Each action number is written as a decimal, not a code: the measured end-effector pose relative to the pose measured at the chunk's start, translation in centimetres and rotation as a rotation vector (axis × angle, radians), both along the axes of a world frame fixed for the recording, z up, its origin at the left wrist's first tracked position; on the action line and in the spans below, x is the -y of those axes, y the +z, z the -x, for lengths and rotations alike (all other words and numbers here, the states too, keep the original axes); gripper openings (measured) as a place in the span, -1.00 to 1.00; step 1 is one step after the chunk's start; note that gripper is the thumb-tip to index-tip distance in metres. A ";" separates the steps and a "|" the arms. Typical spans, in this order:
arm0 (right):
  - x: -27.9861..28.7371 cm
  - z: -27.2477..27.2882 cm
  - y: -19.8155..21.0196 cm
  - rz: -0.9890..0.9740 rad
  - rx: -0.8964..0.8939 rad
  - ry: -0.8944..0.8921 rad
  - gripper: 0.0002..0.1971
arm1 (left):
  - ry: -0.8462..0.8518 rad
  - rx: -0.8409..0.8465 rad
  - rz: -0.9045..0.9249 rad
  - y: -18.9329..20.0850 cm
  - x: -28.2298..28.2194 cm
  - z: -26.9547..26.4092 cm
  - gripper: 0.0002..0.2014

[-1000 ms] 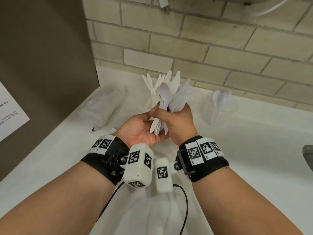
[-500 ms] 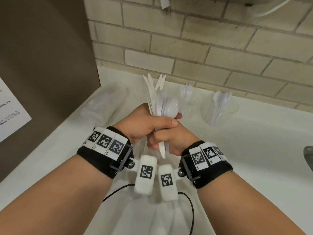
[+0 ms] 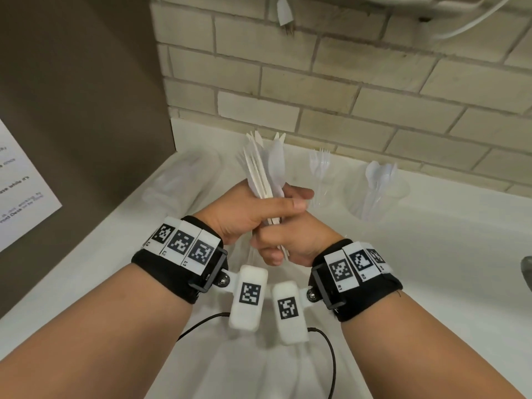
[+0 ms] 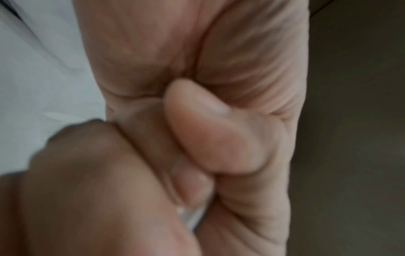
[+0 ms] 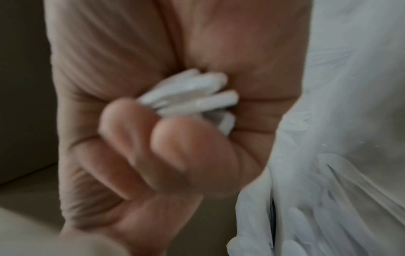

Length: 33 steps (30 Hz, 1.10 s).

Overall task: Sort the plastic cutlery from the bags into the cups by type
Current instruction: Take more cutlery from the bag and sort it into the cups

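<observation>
Grip, left hand: the left hand [image 3: 253,210] was wrapped around the middle of a bundle of white knives [image 3: 260,168], thumb laid across the front, at the centre of the head view.
Grip, right hand: the right hand [image 3: 288,243] was closed just below it on the handle ends, which showed as white tips against the palm [image 5: 197,97] in the right wrist view.
Why held so: the two stacked fists were judged to square the loose pieces into one tight, upright bunch, blades up, so that it could be dropped into a cup in one go.
Left wrist view: only curled fingers [image 4: 210,135] were seen, blurred; a sliver of white plastic showed between them.
Fork cup: a clear cup [image 3: 322,191] just right of the hands held forks [image 3: 321,161], tines up.
Spoon cup: a clear cup [image 3: 380,197] further right held spoons [image 3: 380,174], bowls up.
Third cup: a clear, blurred shape [image 3: 184,180] left of the hands was seen; what it was could not be told.
Bag: crumpled clear plastic [image 5: 328,199] lay at lower right of the right wrist view; its contents could not be told.
Surface: all stood on a white counter [image 3: 431,269] against a brick wall [image 3: 345,82].
</observation>
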State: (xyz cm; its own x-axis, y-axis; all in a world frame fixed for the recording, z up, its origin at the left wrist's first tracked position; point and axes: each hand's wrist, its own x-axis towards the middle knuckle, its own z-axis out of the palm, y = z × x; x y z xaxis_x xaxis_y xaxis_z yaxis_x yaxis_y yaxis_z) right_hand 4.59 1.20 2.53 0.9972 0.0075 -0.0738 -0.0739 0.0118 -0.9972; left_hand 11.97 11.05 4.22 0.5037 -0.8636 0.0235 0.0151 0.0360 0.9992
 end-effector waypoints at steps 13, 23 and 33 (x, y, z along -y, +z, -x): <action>0.7 -0.9 3.3 0.460 0.228 -0.571 -0.75 | 0.573 0.010 -0.052 -0.8 0.7 -0.3 -0.82; 1.1 -2.0 3.0 0.491 0.077 -0.603 -0.75 | 0.408 0.203 -0.111 -1.7 0.6 0.1 -0.82; 2.2 -1.8 2.8 0.398 -0.013 -0.527 -0.90 | 0.239 -0.365 0.085 -3.4 0.1 -0.3 -0.71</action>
